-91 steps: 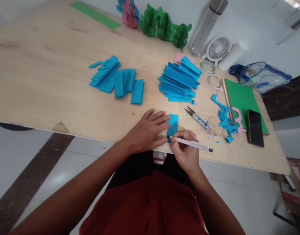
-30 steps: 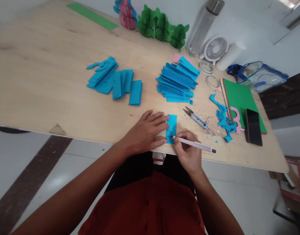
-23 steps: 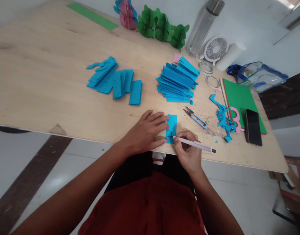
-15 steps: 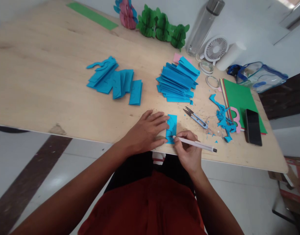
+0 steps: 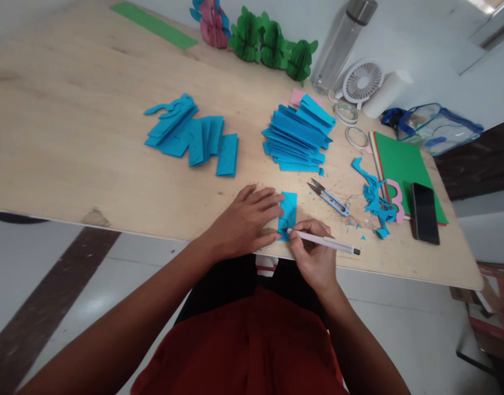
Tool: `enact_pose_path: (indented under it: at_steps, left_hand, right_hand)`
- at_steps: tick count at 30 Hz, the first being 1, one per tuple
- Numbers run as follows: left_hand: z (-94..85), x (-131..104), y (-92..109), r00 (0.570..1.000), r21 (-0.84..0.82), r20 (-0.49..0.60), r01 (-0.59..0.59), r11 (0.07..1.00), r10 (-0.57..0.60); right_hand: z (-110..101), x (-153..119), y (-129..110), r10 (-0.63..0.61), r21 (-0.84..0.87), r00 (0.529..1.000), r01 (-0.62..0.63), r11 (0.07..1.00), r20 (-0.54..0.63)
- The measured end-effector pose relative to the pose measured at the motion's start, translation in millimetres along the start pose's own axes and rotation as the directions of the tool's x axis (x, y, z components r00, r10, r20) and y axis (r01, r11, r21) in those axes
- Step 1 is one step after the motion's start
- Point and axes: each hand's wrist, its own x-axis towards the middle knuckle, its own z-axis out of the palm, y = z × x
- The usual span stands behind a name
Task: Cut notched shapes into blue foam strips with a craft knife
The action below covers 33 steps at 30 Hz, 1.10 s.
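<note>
Pale wooden tabletop (image 5: pixel 91 126), white wall behind, grey floor below the near edge. Head view only.

Left hand (image 5: pixel 246 222) lies flat, fingers together and stretched out, pinning the left side of a small folded blue paper rectangle (image 5: pixel 290 207) at the near table edge. Right hand (image 5: pixel 313 252) has its fingers clamped around a slim white pen (image 5: pixel 324 241), tip down on the lower part of the paper; dark cap end points right. A curved pencil-like outline already shows on the upper half of the paper.

Judgement: step in hand is tracing a curved outline onto the folded piece; line looks partly drawn, near its lower end. Next move calls for steady pressure from the flat hand so the fold does not slip while the tip finishes the curve.

Around it: small blue-handled thread snips (image 5: pixel 330 197) just right of the paper, loose blue paper offcuts (image 5: pixel 373 197) further right, tall stack of blue folded pieces (image 5: pixel 299 137) behind, a spread row of blue pieces with drawn outlines (image 5: pixel 192 137) to the left. Black phone (image 5: pixel 425 213) lies on green card sheets (image 5: pixel 402 164). Small white desk fan (image 5: pixel 362 81), clear bottle (image 5: pixel 338 46), green honeycomb paper decorations (image 5: pixel 272 46) along the far edge.
</note>
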Motion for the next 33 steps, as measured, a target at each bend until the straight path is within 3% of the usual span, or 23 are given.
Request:
enact_pose_path:
  at_steps: [33]
  left_hand:
    - [1.2,-0.4,-0.2,1.0,-0.001,0.005,0.004,1.0,-0.004]
  right_hand:
    - [1.7,-2.0,5.3,-0.005,-0.03,0.998,0.003,1.0,-0.066]
